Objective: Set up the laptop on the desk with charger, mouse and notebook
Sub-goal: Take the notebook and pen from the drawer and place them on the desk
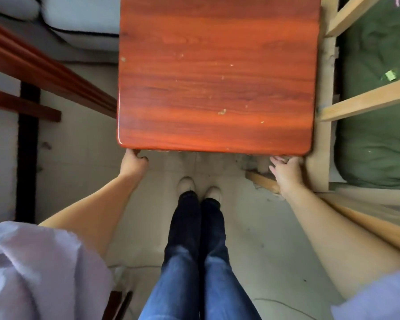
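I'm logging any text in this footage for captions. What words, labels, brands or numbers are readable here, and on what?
None can be read.
Small green tag on the green bedding: too small and blurred to tell whether it bears print.
Red-brown desk, held at its near edge by the left hand and right hand: bare wood grain and light chips, no lettering.
Shoes: no visible marking.

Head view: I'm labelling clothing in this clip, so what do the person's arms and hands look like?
Both forearms are bare, as are the left hand and right hand, with no visible rings or watch. Loose pale lilac short sleeves cover the upper arms.
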